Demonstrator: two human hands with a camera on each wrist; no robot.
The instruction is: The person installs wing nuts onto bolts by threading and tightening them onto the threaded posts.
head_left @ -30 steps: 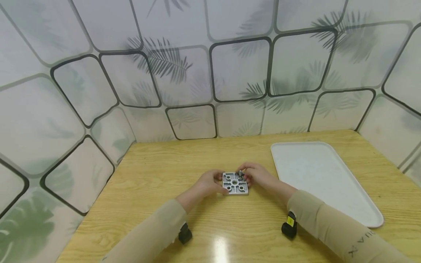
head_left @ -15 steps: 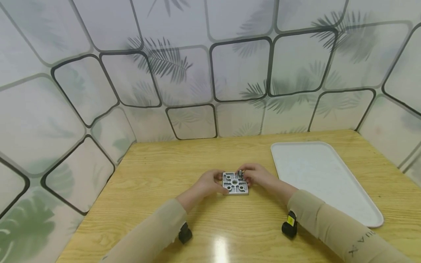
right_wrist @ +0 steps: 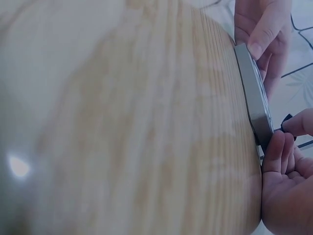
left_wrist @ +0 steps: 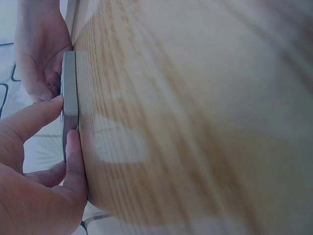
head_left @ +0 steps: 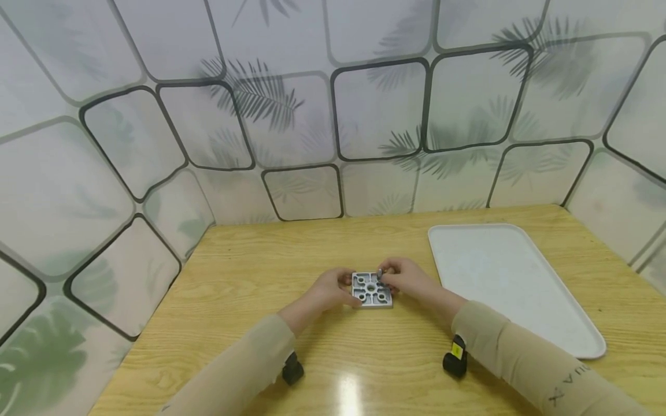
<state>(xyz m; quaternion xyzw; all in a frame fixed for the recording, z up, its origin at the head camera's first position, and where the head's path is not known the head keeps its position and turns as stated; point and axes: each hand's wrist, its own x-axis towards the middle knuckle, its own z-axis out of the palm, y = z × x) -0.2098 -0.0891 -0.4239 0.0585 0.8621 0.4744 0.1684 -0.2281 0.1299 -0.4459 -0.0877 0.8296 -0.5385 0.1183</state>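
Observation:
A square grey metal plate [head_left: 372, 293], with a large centre hole and ringed holes at its corners, lies on the wooden table. My left hand [head_left: 329, 290] grips its left edge, thumb at the near corner and fingers at the far side; the left wrist view shows thumb and finger against the plate's side [left_wrist: 71, 85]. At the far right corner, my right hand [head_left: 408, 277] pinches a small screw with a black head [right_wrist: 287, 119] between thumb and forefinger. Its thin shank points to the plate's face. Other right fingers rest against the plate's edge, and the fingertips partly hide the screw.
To the right of the hands, a white rectangular tray [head_left: 512, 289] lies on the table [head_left: 291, 248]. A patterned wall covering [head_left: 380, 185] rises behind the table. Black wrist cameras [head_left: 455, 364] hang under both sleeves.
My right thumb and forefinger have shifted around the screw and now cover more of it, with the hand turning slightly. The left hand and plate stay almost still.

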